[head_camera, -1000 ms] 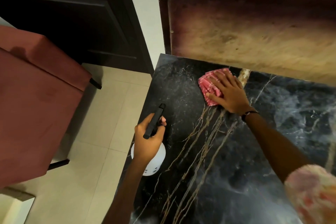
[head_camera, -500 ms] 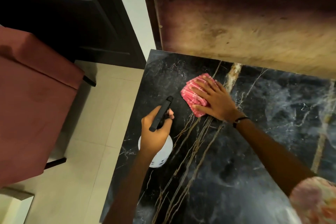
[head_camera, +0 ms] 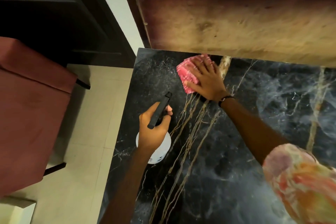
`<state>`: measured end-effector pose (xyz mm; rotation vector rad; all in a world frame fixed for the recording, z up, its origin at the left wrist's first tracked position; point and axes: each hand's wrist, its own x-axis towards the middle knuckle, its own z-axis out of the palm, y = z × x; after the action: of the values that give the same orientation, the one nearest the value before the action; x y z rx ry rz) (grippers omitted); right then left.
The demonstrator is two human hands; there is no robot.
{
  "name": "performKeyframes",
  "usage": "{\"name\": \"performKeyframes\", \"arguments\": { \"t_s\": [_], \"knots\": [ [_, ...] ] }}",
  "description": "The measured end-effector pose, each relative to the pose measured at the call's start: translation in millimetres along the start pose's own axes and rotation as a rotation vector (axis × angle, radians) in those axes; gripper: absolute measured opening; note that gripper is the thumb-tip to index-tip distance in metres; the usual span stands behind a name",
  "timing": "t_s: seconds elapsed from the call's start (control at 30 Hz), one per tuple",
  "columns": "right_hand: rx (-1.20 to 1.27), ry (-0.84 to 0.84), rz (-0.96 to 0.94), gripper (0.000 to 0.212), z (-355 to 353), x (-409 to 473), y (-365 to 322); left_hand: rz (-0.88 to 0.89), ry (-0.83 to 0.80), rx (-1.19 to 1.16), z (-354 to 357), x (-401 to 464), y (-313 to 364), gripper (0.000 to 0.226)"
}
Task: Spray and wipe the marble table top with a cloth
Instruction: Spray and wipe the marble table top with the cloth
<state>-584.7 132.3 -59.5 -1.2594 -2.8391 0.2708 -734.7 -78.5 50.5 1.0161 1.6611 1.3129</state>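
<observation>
fingers of the right hand (head_camera: 207, 80) are lying spread and flat, pressing a folded pink cloth (head_camera: 187, 73) onto the black gold-veined marble table top (head_camera: 236, 151) at its far edge. nearer and to the left, the left hand (head_camera: 154, 127) is curling tight around a white spray bottle with a black nozzle (head_camera: 160, 110), hovering over the table's left side.
</observation>
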Motion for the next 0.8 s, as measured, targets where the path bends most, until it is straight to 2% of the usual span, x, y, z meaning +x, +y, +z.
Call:
{"name": "performKeyframes", "arguments": {
  "t_s": [0.07, 0.17, 0.23, 0.33, 0.4, 0.47, 0.6, 0.7, 0.8],
  "knots": [
    [-0.026, -0.009, -0.108, 0.072, 4.3, -33.7, 3.9, 0.017, -0.008, 0.015, 3.1, 0.9, -0.9, 0.014],
    [-0.016, 0.011, -0.122, 0.072, -1.8, -87.1, 31.8, 0.012, -0.008, 0.015, 6.9, 1.9, -2.8, 0.013],
    [0.011, 0.023, -0.032, 0.075, -11.3, -101.3, 59.0, 0.017, -0.026, 0.019, 9.4, 0.3, -3.0, 0.013],
    [0.014, 0.020, 0.197, 0.085, -20.6, -76.4, 77.6, 0.031, -0.057, 0.030, 12.4, -3.1, -2.1, 0.016],
    [0.051, 0.021, 0.346, 0.088, -21.4, -47.5, 66.5, 0.030, -0.063, 0.025, 13.3, -6.1, -2.9, 0.018],
    [0.088, -0.002, 0.404, 0.087, -18.9, -27.5, 45.5, 0.014, -0.064, 0.017, 13.7, -10.7, -3.9, 0.018],
    [0.055, -0.015, 0.196, 0.082, -5.1, -39.1, -2.2, -0.006, -0.067, 0.007, 15.1, -21.4, -5.9, 0.018],
    [0.035, -0.015, 0.056, 0.072, 7.8, -90.4, -29.4, -0.005, -0.069, 0.013, 16.3, -28.6, -5.3, 0.018],
    [-0.025, -0.029, -0.020, 0.070, 12.1, -151.9, -24.3, -0.001, -0.075, 0.033, 14.2, -36.0, -5.5, 0.016]
  ]
}}
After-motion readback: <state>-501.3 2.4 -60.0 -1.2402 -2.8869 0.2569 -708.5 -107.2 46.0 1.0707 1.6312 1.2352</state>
